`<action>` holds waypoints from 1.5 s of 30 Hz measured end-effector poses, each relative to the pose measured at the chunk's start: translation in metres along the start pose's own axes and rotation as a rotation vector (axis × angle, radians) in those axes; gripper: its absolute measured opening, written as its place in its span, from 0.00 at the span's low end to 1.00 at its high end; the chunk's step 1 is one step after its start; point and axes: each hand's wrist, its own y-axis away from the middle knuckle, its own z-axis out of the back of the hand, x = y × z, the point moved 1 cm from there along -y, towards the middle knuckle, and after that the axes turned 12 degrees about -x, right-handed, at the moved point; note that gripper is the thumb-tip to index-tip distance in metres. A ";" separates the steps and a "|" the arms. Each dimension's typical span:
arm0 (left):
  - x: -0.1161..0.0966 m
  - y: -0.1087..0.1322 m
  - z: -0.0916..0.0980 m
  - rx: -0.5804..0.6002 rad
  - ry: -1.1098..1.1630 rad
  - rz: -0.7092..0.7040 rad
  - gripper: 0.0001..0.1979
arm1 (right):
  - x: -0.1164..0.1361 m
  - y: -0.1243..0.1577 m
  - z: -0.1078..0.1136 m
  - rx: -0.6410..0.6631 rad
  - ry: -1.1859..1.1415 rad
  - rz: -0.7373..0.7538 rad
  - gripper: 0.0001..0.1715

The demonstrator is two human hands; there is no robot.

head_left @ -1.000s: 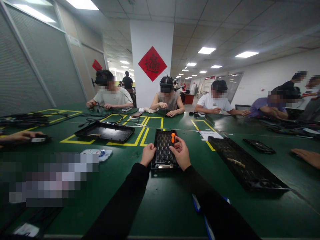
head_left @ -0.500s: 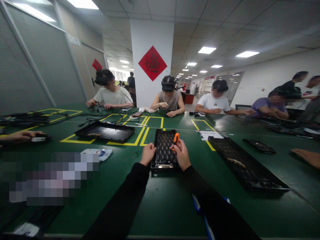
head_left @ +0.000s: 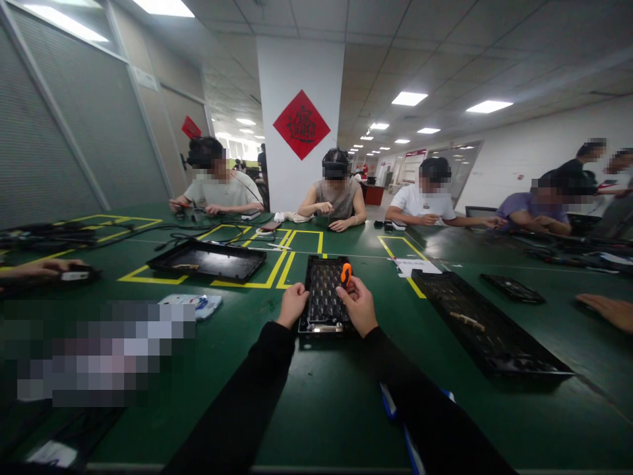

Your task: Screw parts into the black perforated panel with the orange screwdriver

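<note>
In the head view a shallow black plastic housing (head_left: 324, 290) lies lengthwise before me on the green table. Rows of small light marks cover its inside, and a metallic strip (head_left: 327, 328) sits at its near end. My left hand (head_left: 294, 305) is closed on the housing's left rim. Over the right side of it, my right hand (head_left: 360, 305) is closed on a small tool with an orange-and-black handle (head_left: 346, 273), held roughly upright. The tool's lower end cannot be made out.
A larger black tray (head_left: 237, 264) lies ahead left, and a long black tray (head_left: 494, 330) to the right. Cables (head_left: 54, 237) heap at far left. Blue-and-white objects (head_left: 389, 401) lie partly under my right sleeve. Co-workers sit opposite; other people's hands (head_left: 606, 310) rest at both sides.
The orange handle has tipped and shifted slightly left, and my right fingers have changed position around it. My left hand and the housing stay where they were.
</note>
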 end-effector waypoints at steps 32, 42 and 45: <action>-0.086 0.031 0.022 0.656 -0.108 -0.638 0.32 | -0.007 -0.001 -0.001 -0.025 -0.133 -0.089 0.22; -0.085 0.031 0.023 0.629 -0.110 -0.657 0.30 | -0.005 -0.001 0.000 -0.136 -0.157 -0.079 0.22; -0.087 0.031 0.024 0.528 -0.139 -0.643 0.27 | -0.004 -0.003 0.003 -0.262 -0.186 -0.085 0.24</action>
